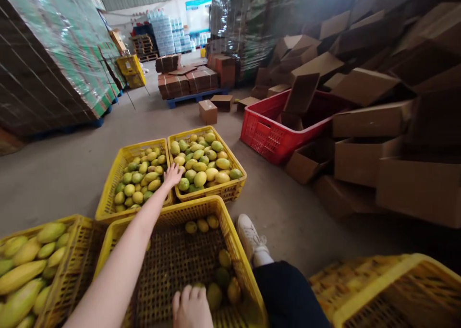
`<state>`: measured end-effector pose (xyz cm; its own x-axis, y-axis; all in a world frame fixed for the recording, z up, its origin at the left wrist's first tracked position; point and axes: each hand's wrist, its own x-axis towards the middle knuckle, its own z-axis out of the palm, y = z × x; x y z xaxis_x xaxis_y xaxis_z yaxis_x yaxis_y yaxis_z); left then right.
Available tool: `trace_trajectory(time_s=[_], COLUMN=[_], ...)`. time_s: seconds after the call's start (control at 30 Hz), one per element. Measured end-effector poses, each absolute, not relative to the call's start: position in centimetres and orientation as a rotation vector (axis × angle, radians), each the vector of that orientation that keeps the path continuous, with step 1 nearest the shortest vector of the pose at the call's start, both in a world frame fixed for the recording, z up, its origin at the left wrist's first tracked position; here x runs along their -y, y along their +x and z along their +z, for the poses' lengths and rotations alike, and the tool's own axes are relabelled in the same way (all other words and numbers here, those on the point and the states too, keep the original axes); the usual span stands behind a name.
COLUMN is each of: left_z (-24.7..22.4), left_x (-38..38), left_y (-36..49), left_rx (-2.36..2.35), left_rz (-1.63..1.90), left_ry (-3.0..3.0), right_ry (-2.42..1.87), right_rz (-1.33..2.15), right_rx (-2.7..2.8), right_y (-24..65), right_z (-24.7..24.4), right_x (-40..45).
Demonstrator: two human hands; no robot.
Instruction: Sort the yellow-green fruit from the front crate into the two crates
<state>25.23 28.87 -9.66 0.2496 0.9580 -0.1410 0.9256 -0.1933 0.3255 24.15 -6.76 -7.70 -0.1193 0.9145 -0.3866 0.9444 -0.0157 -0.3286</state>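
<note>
Left hand: fingers spread, palm down, over the shared edge of the two rear crates, fingertips at the mangoes along the left side of the rear right crate. Can't tell if it's touching one. Left forearm crosses above the near crate.

Right hand: low inside the near crate, fingers bent, back of hand up. Palm side hidden, so can't tell if it's gripping anything. One mango peeks out just past its fingers.

Near crate: yellow, mesh floor mostly bare. Three mangoes sit in a row by the far wall, a small cluster by the right wall, just beside the right hand.

Rear right crate and rear left crate stand side by side, both loaded with green-yellow mangoes. Far left crate: also loaded. Another yellow crate at lower right, cut off by the frame.

Right of the near crate: white shoe and dark trouser leg.

Further out: red crate with cardboard in it, heap of open cartons behind and right. Blue pallet with strapped flat cardboard beyond the rear crates. Tall wrapped stack at left.
</note>
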Motion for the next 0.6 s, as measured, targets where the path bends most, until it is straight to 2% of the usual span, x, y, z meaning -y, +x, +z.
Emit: trace_trajectory(time_s=[0.1, 0.27, 0.43, 0.6], left_z=[-9.5, -9.4, -9.2, -8.2], left_x=[-24.0, -11.7, -1.4, 3.9], left_y=[21.0, 10.2, 1.2, -0.3], left_rx=[-1.594, -1.294, -1.106, -1.170], left_rz=[0.127, 0.042, -0.659, -0.624], left_ry=[2.387, 2.718, 2.496, 2.428], right_ry=[1.843, 1.804, 1.732, 1.748], right_rz=[-0.896, -0.841, -0.839, -0.692], right_rx=[-2.177, -2.166, -2.222, -2.096], right_y=[24.9, 25.2, 26.2, 28.3], right_z=[-3.8, -0.2, 0.0, -2.1], right_x=[6.0, 5.8, 6.1, 5.3])
